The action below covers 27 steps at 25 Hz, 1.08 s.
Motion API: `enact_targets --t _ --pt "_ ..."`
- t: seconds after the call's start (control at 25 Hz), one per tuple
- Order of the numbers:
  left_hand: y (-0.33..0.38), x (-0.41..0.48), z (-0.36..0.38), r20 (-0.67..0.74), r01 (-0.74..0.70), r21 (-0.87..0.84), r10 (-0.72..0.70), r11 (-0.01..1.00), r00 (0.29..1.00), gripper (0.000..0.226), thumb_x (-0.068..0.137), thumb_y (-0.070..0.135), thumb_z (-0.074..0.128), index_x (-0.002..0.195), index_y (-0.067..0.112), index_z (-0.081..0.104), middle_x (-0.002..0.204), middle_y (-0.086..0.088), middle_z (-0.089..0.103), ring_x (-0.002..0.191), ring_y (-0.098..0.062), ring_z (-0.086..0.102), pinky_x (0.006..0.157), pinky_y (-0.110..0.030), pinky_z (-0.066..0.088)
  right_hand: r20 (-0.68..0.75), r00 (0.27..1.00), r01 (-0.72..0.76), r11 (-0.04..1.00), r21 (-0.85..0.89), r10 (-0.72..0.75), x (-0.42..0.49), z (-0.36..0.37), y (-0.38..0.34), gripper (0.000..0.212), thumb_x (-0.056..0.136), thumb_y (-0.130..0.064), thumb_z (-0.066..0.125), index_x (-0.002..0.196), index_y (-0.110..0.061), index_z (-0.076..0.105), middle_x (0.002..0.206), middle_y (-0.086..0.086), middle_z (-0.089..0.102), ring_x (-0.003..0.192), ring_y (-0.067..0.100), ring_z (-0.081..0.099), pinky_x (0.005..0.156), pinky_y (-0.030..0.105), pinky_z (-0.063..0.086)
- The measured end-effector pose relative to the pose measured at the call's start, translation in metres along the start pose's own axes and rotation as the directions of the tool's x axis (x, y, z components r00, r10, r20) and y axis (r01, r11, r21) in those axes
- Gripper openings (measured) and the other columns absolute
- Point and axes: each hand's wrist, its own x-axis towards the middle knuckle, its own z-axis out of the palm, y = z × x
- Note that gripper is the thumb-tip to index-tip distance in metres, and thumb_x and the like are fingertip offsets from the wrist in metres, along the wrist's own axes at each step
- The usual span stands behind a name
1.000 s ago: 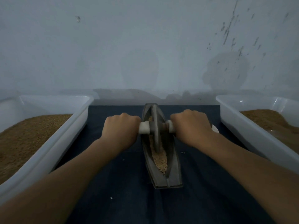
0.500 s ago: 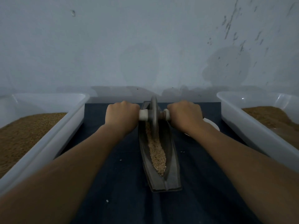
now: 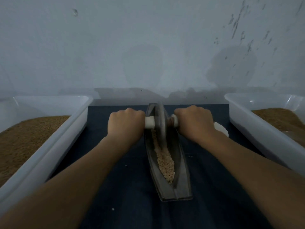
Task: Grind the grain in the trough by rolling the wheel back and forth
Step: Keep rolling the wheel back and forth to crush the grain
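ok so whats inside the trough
Pale grain lies along the groove of the trough, and the wheel stands in its far end. Whatever grain sits under and beyond the wheel is hidden by it.

I can read no writing, label, brand or number here: the wall (image 3: 148, 47) carries only dark specks and stains, and the trough (image 3: 181, 176), wheel (image 3: 160, 123) and tubs (image 3: 54, 146) show none.

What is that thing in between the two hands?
In the head view, the grey wheel stands between the left hand and the right hand, on the white axle both grip, in the trough.
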Motion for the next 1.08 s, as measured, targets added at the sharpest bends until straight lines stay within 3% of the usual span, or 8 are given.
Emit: enact_targets --t 0.2,0.32,0.44,0.56,0.68,0.8,1.0,1.08 --pt "-0.001 0.002 -0.013 0.053 -0.043 -0.033 0.045 0.999 0.998 0.009 0.085 0.028 0.063 0.091 0.025 0.057 0.073 0.002 0.044 0.067 -0.024 0.054 0.057 -0.034 0.037 0.059 0.998 -0.012 1.0 0.011 0.011 -0.004 -0.007 0.001 0.023 0.084 -0.031 0.065 0.077 -0.031 0.043 0.083 0.001 0.06 0.076 0.028 0.061 0.059 0.033 0.036" --pt "-0.007 -0.042 -0.017 -0.055 -0.132 -0.029 0.13 0.991 0.99 0.036 0.073 0.034 0.073 0.074 0.032 0.037 0.06 0.009 0.024 0.049 -0.015 0.028 0.047 -0.027 0.022 -0.088 0.989 0.114 0.99 -0.077 -0.121 -0.05 -0.02 0.004 0.055 0.067 -0.028 0.077 0.063 -0.03 0.022 0.061 -0.008 0.045 0.047 0.007 0.029 0.047 0.021 0.013" --pt "-0.01 -0.051 -0.024 -0.13 -0.144 -0.021 0.14 0.989 0.982 0.056 0.053 0.035 0.083 0.068 0.032 0.029 0.055 0.011 0.011 0.044 -0.008 0.007 0.047 -0.02 0.006 -0.133 0.981 0.13 0.985 -0.113 -0.144 -0.061 -0.029 0.003 0.071 0.051 -0.027 0.085 0.061 -0.033 0.015 0.052 -0.011 0.04 0.048 -0.002 0.009 0.048 0.017 0.004" --pt "-0.004 -0.028 -0.002 -0.01 -0.04 -0.056 0.04 0.998 0.999 0.026 0.076 0.033 0.07 0.075 0.029 0.044 0.059 0.008 0.025 0.047 -0.013 0.022 0.047 -0.028 0.022 -0.056 0.995 0.075 0.994 -0.082 -0.079 -0.028 -0.012 0.001 0.03 0.072 -0.029 0.076 0.072 -0.032 0.047 0.063 -0.006 0.043 0.051 0.016 0.039 0.049 0.026 0.024" --pt "-0.001 0.009 0.002 0.068 0.054 -0.09 -0.048 0.994 0.997 0.006 0.087 0.025 0.06 0.094 0.025 0.061 0.07 0.003 0.043 0.061 -0.021 0.044 0.058 -0.034 0.037 0.044 0.999 0.013 1.0 -0.014 -0.012 0.019 -0.006 -0.005 0.007 0.087 -0.032 0.064 0.085 -0.028 0.058 0.087 0.003 0.064 0.08 0.03 0.061 0.063 0.034 0.039" --pt "0.002 0.009 -0.013 0.084 -0.001 -0.064 0.007 0.998 0.996 0.008 0.087 0.024 0.062 0.095 0.023 0.062 0.073 0.002 0.045 0.065 -0.022 0.049 0.058 -0.034 0.038 0.09 0.996 -0.015 0.999 0.033 0.012 0.01 -0.009 -0.001 0.02 0.088 -0.032 0.063 0.08 -0.031 0.044 0.09 0.003 0.063 0.085 0.031 0.063 0.064 0.035 0.039" --pt "-0.005 -0.053 -0.034 -0.129 -0.17 -0.031 0.165 0.985 0.978 0.046 0.054 0.032 0.083 0.068 0.028 0.04 0.054 0.009 0.018 0.046 -0.01 0.006 0.047 -0.021 0.006 -0.079 0.991 0.106 0.994 -0.039 -0.109 -0.072 -0.018 0.008 0.047 0.069 -0.032 0.067 0.071 -0.034 0.02 0.064 -0.009 0.045 0.054 0.015 0.044 0.045 0.023 0.018" --pt "-0.004 -0.049 -0.033 -0.09 -0.157 -0.02 0.155 0.987 0.984 0.042 0.055 0.032 0.083 0.067 0.028 0.043 0.053 0.009 0.022 0.044 -0.01 0.008 0.047 -0.021 0.006 -0.077 0.991 0.104 0.992 -0.074 -0.109 -0.07 -0.017 0.01 0.048 0.068 -0.033 0.068 0.069 -0.033 0.02 0.063 -0.009 0.044 0.052 0.015 0.042 0.045 0.022 0.016"
